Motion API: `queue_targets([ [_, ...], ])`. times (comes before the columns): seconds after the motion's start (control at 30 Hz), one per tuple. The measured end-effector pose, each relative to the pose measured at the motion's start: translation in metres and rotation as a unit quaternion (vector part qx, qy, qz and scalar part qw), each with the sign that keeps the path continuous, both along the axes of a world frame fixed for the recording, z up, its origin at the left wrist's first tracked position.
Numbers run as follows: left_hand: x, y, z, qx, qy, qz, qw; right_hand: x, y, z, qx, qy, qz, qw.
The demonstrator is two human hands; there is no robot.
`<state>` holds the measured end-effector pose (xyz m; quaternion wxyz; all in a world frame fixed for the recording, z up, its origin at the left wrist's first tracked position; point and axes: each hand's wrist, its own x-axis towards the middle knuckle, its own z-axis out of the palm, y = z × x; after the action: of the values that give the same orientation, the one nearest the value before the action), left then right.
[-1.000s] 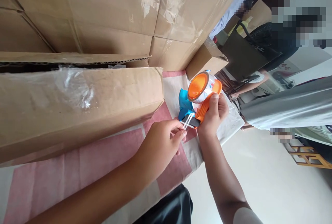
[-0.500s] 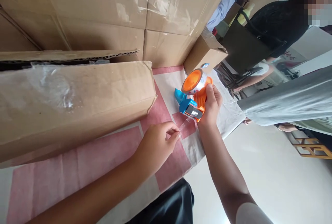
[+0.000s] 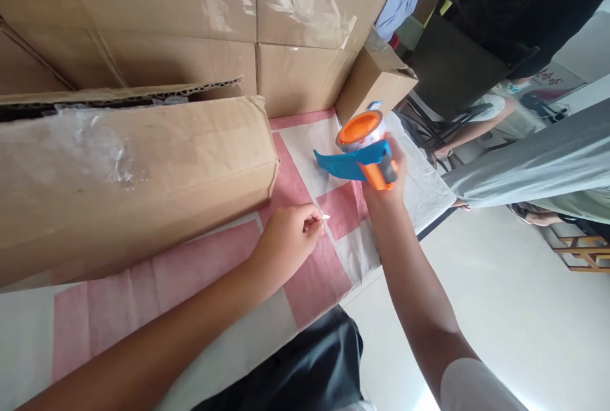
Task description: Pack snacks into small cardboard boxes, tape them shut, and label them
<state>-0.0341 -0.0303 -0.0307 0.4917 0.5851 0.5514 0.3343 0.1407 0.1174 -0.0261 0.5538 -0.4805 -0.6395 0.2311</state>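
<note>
My right hand [image 3: 399, 166] is wrapped round the handle of an orange and blue tape dispenser [image 3: 352, 164], its long blue part pointing left. A roll of tape [image 3: 370, 135] with an orange hub sits on the dispenser. Lower and to the left, my left hand [image 3: 290, 236] is closed in a pinch. A small whitish scrap of tape [image 3: 325, 216] sticks out from its fingertips, apart from the dispenser. Both hands are above a table with a pink and white checked cloth [image 3: 317, 284].
A long cardboard box [image 3: 181, 157] with a slightly raised flap lies left of my hands. Stacked cartons [image 3: 305, 74] stand behind it, and a smaller box [image 3: 376, 84] sits at the table's far end. A person in black [image 3: 519, 4] sits beyond, by a grey cloth [image 3: 534, 150].
The dispenser has turned in my right hand, its blue part now facing me. The clear strip that stretched from it to my left fingers no longer spans the gap; a short scrap shows there.
</note>
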Motion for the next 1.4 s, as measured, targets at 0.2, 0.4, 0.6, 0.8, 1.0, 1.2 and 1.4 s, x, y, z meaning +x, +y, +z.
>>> queue_targets([
  [0.2, -0.007, -0.006, 0.006, -0.02, -0.086, -0.008, 0.996, -0.028, -0.027, 0.0, 0.007, 0.065, 0.02, 0.998],
  [0.4, -0.012, -0.01, 0.009, 0.01, -0.086, -0.016, 0.996, -0.035, -0.014, -0.01, -0.039, -0.019, 0.044, 0.998],
  [0.6, -0.016, -0.015, 0.02, 0.05, -0.067, 0.0, 0.997, -0.013, -0.042, 0.006, 0.001, 0.062, -0.044, 0.997],
  [0.8, -0.024, -0.041, 0.036, 0.067, -0.035, 0.037, 0.996, 0.006, -0.112, 0.022, -0.16, 0.023, 0.241, 0.957],
  [1.0, -0.008, -0.082, 0.05, 0.079, -0.026, 0.105, 0.991, -0.015, -0.131, 0.041, -0.11, 0.028, 0.34, 0.933],
  [1.2, -0.001, -0.107, 0.078, 0.071, -0.069, 0.233, 0.967, -0.036, -0.121, 0.087, 0.003, -0.076, 0.388, 0.918],
  [1.4, -0.026, -0.116, 0.099, 0.109, -0.069, 0.302, 0.944, -0.076, -0.108, 0.132, 0.0, -0.138, 0.493, 0.859],
])
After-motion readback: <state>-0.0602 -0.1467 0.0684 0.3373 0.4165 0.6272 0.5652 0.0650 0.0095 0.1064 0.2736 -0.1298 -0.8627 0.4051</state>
